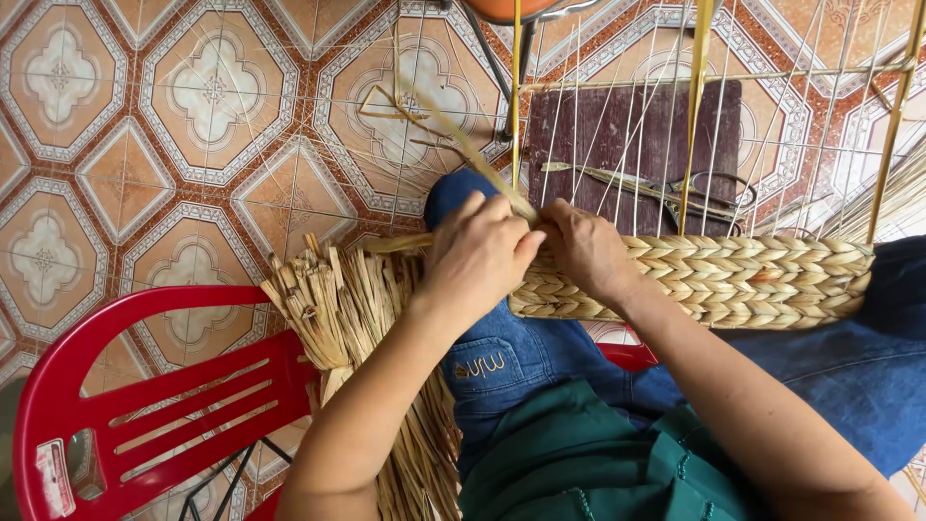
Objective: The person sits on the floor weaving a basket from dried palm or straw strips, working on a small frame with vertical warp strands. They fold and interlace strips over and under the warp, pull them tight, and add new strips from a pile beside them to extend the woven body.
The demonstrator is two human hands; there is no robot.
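My left hand (pixel 476 253) and my right hand (pixel 585 249) meet at the left end of a woven straw band (pixel 743 280) that lies across my lap. Both pinch a flat dry straw strand (pixel 453 130) that runs up and to the left from between my fingers. The band is braided onto a wire frame (pixel 696 87) with thin upright wires and yellow rods. Loose cut straw ends (pixel 333 299) hang in a bundle left of my left wrist. Scissors (pixel 666 188) lie on a dark board (pixel 632 145) behind the wires.
A red plastic chair (pixel 145 396) stands at the lower left beside my blue-jeaned knee. The floor has patterned orange and white tiles (pixel 203 96). Metal legs of a stool (pixel 502 58) rise at the top centre. More straw lies at the right edge (pixel 902 193).
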